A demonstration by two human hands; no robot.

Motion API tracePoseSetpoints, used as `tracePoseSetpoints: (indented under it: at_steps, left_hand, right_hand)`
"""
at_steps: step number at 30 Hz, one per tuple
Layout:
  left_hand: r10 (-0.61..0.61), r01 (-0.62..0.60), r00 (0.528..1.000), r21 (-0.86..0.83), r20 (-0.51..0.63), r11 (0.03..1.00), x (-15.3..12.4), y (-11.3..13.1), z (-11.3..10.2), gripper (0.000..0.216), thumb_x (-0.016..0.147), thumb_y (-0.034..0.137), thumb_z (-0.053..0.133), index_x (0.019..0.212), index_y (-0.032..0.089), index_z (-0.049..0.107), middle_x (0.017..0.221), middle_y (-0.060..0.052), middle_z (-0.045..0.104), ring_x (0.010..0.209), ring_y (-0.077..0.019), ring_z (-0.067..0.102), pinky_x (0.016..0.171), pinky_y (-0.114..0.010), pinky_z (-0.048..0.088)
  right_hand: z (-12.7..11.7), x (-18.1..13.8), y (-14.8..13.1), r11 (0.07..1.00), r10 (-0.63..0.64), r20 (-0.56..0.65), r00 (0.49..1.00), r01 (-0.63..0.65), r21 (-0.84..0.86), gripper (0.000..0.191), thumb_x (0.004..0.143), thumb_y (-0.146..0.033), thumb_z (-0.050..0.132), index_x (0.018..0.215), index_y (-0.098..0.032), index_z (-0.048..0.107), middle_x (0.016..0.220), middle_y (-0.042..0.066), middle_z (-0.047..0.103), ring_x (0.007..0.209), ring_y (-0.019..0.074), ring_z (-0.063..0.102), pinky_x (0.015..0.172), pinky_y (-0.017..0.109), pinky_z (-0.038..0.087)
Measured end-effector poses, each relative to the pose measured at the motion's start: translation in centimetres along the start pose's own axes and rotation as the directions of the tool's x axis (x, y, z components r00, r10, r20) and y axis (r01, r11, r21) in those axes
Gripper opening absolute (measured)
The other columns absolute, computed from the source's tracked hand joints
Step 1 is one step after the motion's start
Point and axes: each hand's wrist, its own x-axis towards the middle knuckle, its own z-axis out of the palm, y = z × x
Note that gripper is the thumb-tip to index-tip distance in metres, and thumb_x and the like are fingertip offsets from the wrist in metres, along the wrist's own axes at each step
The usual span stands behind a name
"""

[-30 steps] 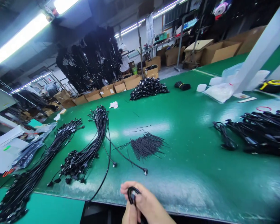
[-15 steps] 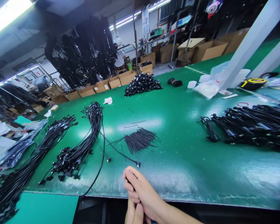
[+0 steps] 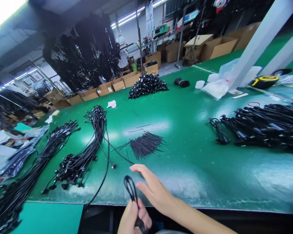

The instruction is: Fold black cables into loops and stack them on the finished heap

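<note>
My left hand (image 3: 133, 217) is at the bottom edge, fingers closed around a folded black cable (image 3: 130, 191) whose loop sticks up above the fist. My right hand (image 3: 152, 190) reaches forward over the near edge of the green table (image 3: 192, 162), fingers stretched out and apart, holding nothing. Just beyond its fingertips lies a small heap of thin black twist ties (image 3: 145, 144). A loose cable (image 3: 104, 169) runs from the bundle on the left down past the table edge toward my hands.
Long bundles of black cables (image 3: 88, 152) lie at the left, with another bundle (image 3: 26, 182) further left. A pile of coiled cables (image 3: 266, 126) sits at the right, another pile (image 3: 147, 85) at the far side. Plastic bags (image 3: 219, 87) and cardboard boxes (image 3: 217, 47) stand behind.
My hands were clasped together over the cable; now the right hand has let go and stretched forward, while the left keeps the folded cable. The view tilted slightly down.
</note>
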Motion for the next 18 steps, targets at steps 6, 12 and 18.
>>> tracePoseSetpoints:
  at_steps: [6, 12, 18]
  left_hand:
    - [0.047, -0.118, 0.904, -0.143, -0.425, 0.983, 0.9, 1.2, 0.5, 0.013, 0.083, 0.022, 0.064, 0.086, 0.012, 0.070, 0.084, -0.007, 0.072, 0.081, -0.0144, 0.066, 0.075, -0.027, 0.051]
    - [0.031, -0.090, 0.944, -0.165, -0.327, 0.982, 1.0, 1.1, 1.4, 0.020, 0.073, 0.032, 0.074, 0.082, 0.014, 0.071, 0.076, -0.003, 0.069, 0.071, -0.0116, 0.064, 0.058, -0.020, 0.046]
    - [0.283, -0.224, 0.900, 0.205, -0.333, 0.953, 1.2, 0.6, 2.0, 0.031, 0.068, 0.048, 0.074, 0.075, 0.018, 0.067, 0.064, 0.003, 0.058, 0.060, -0.0100, 0.051, 0.059, -0.021, 0.040]
  right_hand:
    - [2.1, -2.8, 0.4, 0.833, -0.265, 0.198, 0.944, 0.327, -0.445, 0.023, 0.096, -0.023, 0.043, 0.115, -0.017, 0.055, 0.102, 0.009, 0.063, 0.084, 0.0201, 0.056, 0.072, 0.031, 0.048]
    - [2.1, -2.9, 0.5, 0.793, -0.415, 0.227, 0.881, 0.473, -0.385, 0.031, 0.096, -0.009, 0.027, 0.091, -0.015, 0.057, 0.088, 0.009, 0.064, 0.085, 0.0191, 0.054, 0.081, 0.035, 0.045]
    - [0.1, -1.9, -0.1, 0.980, -0.110, 0.183, 0.977, 0.138, -0.144, 0.007, 0.089, -0.019, 0.051, 0.092, -0.020, 0.058, 0.092, 0.005, 0.063, 0.091, 0.0195, 0.055, 0.088, 0.036, 0.042]
